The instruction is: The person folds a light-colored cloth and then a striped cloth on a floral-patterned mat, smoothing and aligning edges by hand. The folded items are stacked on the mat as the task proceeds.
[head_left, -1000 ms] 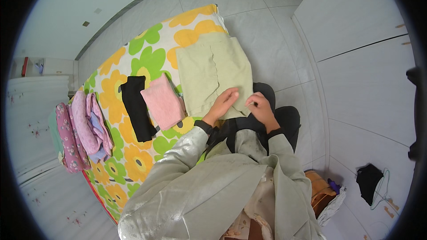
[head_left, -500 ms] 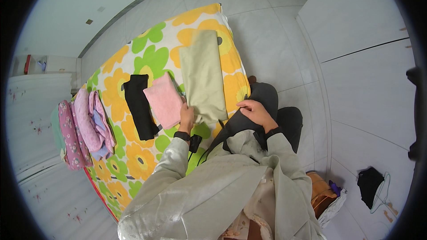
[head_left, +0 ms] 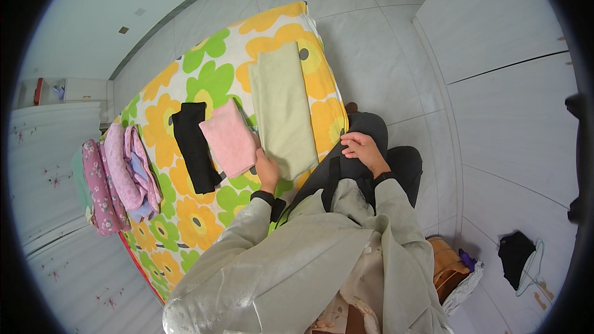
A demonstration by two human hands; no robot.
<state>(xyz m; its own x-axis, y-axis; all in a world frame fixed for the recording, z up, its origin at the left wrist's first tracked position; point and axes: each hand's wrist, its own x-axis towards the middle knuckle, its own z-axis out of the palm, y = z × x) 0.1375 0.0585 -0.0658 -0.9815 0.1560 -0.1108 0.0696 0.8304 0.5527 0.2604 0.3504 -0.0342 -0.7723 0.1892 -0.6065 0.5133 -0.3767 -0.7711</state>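
Our left hand [head_left: 267, 170], just left of centre in the frame, has its fingers at the lower left edge of a folded pale green garment [head_left: 283, 111]; we cannot tell whether they pinch it. Our right hand [head_left: 366, 151], right of centre, is loosely open and seems to hold nothing, over our dark trousers [head_left: 371, 130]. The garment lies on the flower-print bedsheet [head_left: 192, 222] at upper centre, right of a folded pink cloth [head_left: 228, 139]. We judge it light, soft and limp, not fragile; its long folded edges and lower corners offer the surest hold, with a palm beneath to keep the layers together. At far left, a shelf unit [head_left: 86, 90] contains a red object [head_left: 38, 91]. At lower right stands a wooden bucket [head_left: 438, 248], its contents too dark to make out.
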